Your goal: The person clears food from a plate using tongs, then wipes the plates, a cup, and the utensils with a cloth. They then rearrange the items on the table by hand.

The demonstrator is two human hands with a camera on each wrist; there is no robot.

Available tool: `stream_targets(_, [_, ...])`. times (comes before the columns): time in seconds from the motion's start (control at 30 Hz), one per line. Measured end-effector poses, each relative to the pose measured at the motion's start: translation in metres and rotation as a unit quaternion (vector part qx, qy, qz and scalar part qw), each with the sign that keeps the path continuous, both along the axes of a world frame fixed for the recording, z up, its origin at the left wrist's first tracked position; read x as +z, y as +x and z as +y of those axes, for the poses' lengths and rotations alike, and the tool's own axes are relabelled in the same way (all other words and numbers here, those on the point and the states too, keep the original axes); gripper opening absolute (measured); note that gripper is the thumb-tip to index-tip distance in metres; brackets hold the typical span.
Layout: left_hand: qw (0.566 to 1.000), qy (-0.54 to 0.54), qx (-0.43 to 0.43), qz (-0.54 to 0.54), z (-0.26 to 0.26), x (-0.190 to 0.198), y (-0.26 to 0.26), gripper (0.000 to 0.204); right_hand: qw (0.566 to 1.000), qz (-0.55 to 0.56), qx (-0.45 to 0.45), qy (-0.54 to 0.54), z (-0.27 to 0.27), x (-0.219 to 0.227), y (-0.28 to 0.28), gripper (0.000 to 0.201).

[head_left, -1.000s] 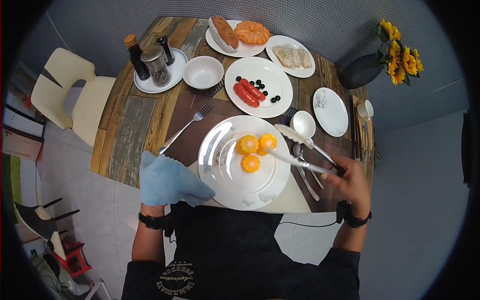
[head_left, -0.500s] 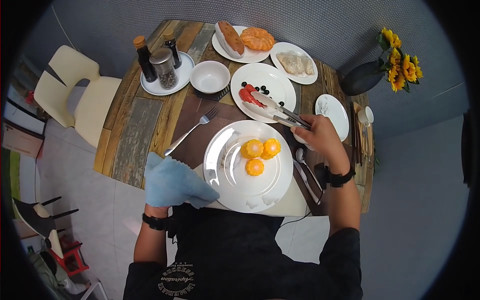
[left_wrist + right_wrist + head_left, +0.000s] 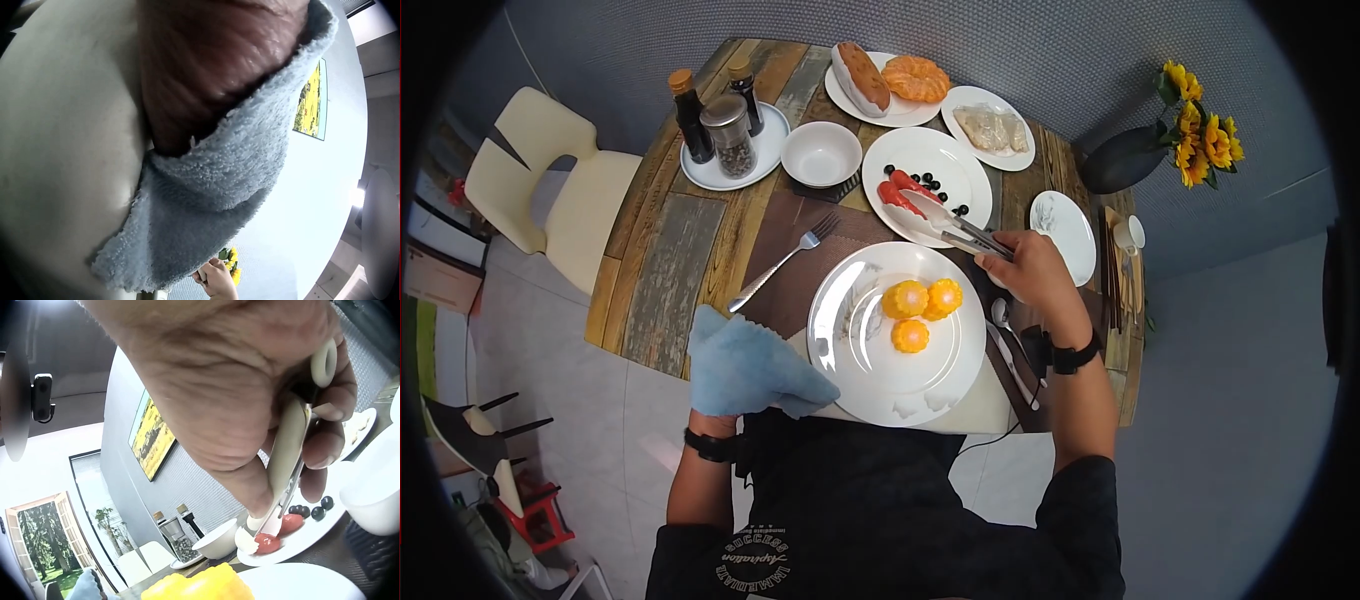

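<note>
My right hand (image 3: 1040,272) grips metal tongs (image 3: 932,208) with pale scalloped tips. Those tips lie over two red scored sausages (image 3: 889,194) on a white plate (image 3: 968,180), beside several blueberries (image 3: 941,197). In the right wrist view one tip meets the nearer sausage. Three yellow corn pieces (image 3: 910,337) stand on the large white plate (image 3: 850,375) in front of me. A light blue cloth (image 3: 745,362) covers my left hand (image 3: 212,69) at the table's left front edge. The cloth hides its fingers, so I cannot tell how they lie.
A fork (image 3: 782,263) lies left of the large plate, a knife (image 3: 1013,370) and spoon right. Farther back are a bowl (image 3: 821,152), a tray (image 3: 772,160) with bottles and a grinder (image 3: 728,135), bread (image 3: 915,78), and a small oval plate (image 3: 1065,238). Sunflowers (image 3: 1220,140) stand at the right.
My right hand has carried the tongs from over the corn, forward and left, to the sausages. The tongs' arms have since drawn closer together there. The cloth-covered left hand stays in place.
</note>
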State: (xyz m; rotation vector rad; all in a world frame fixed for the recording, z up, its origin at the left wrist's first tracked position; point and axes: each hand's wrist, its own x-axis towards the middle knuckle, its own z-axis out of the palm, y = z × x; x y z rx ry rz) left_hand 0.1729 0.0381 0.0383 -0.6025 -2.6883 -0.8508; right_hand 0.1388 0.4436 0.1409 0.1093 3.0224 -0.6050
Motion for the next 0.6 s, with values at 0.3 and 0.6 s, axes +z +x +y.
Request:
stream_targets(0.3, [0.998,-0.059,-0.012,0.017,-0.002,-0.007,-0.004,0.021,0.998,-0.021,-0.032,-0.059,0.011,-0.011,0.003,0.038])
stream_targets(0.6, [0.993,-0.097,0.013,0.062,0.0,-0.005,-0.004,0.017,0.984,0.017,-0.053,-0.172,0.006,0.007,0.027,0.035])
